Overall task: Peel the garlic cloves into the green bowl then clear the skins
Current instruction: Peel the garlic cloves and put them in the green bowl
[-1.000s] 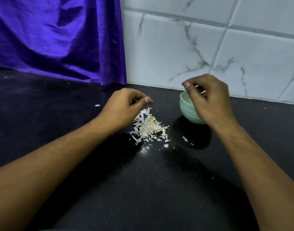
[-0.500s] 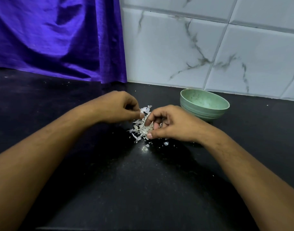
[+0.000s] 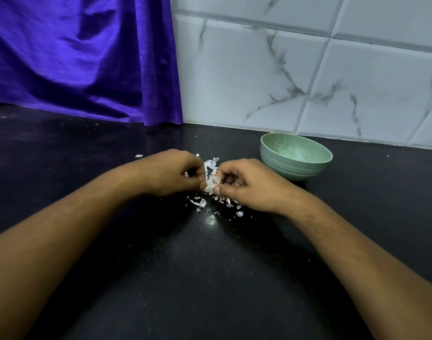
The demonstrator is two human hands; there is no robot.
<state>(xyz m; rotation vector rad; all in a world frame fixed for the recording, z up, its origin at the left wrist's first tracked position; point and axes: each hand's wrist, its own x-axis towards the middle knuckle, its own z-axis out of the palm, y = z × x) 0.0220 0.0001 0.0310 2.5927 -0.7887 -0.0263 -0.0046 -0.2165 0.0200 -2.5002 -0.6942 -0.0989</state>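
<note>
You had a pale green bowl, white garlic skins, black countertop — purple curtain, grey-veined white tiles.

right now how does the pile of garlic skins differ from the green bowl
The garlic skins are many thin white flakes, loosely scattered; the green bowl is one solid pale green piece. The garlic skins lie flat in front of the person, pinched by the left hand and right hand; the green bowl stands upright nearer the tiled wall, untouched. Both sit on the black counter.
</note>
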